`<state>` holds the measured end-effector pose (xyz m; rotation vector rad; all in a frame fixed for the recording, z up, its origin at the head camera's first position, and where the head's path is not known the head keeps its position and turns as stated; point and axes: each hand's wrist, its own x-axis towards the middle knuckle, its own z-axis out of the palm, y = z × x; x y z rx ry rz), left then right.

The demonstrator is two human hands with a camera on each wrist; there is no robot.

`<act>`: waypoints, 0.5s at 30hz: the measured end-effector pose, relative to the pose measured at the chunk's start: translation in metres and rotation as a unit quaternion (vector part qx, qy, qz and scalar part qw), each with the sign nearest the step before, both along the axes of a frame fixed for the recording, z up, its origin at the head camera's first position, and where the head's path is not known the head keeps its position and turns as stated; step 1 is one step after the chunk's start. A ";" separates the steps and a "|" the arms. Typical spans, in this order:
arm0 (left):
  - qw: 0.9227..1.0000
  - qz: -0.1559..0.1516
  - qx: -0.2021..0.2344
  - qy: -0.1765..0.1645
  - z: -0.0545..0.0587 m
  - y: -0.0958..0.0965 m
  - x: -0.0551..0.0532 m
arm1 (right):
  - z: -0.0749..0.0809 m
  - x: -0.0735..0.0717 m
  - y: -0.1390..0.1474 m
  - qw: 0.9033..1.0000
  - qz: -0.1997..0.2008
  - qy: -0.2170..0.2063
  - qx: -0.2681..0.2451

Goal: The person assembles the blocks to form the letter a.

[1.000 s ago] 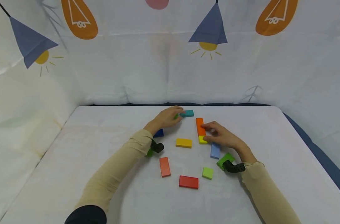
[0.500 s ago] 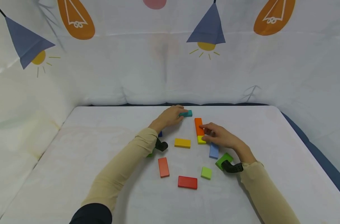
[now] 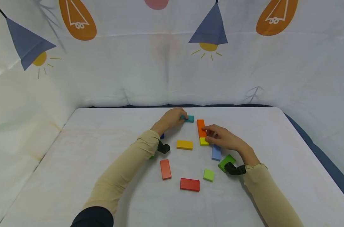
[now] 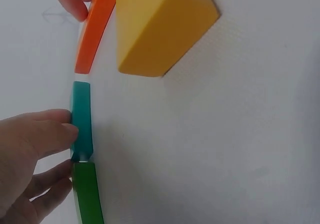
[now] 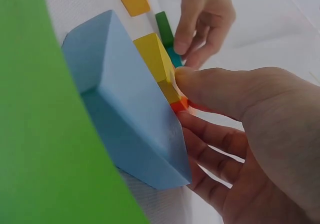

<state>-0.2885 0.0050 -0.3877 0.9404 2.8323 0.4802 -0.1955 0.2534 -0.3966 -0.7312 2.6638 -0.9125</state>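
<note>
Teal rectangular block (image 3: 190, 119), near the far edge of the white worktop (image 3: 260, 126), is pinched by the left hand (image 3: 172, 118); lining it up with the long orange block (image 3: 201, 127) seems the step in hand. The right hand (image 3: 223, 137), fingers loosely parted, rests its thumb against a small yellow block (image 3: 203, 142). Next probably calls for fine nudging: little room behind, plenty rightward.

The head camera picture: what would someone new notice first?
Probably the red block, bright on the white table at the front. Next, the left hand touching the teal block near the far edge, and the right hand against the orange block and small yellow block. Behind, blue lamp shapes show on the white backdrop.
</note>
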 end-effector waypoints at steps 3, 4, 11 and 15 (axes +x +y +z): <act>1.000 -0.002 0.000 0.000 0.000 0.000 0.003 | 0.000 0.000 0.000 1.000 -0.002 -0.004 -0.002; 1.000 -0.004 0.001 0.002 0.000 0.000 0.003 | 0.000 0.000 0.000 1.000 -0.001 -0.004 -0.003; 1.000 -0.012 0.007 0.000 -0.002 -0.002 0.005 | -0.003 -0.001 0.003 1.000 -0.001 -0.001 -0.011; 1.000 -0.017 0.015 0.009 -0.003 -0.002 0.005 | -0.003 -0.001 0.003 1.000 -0.003 -0.007 -0.011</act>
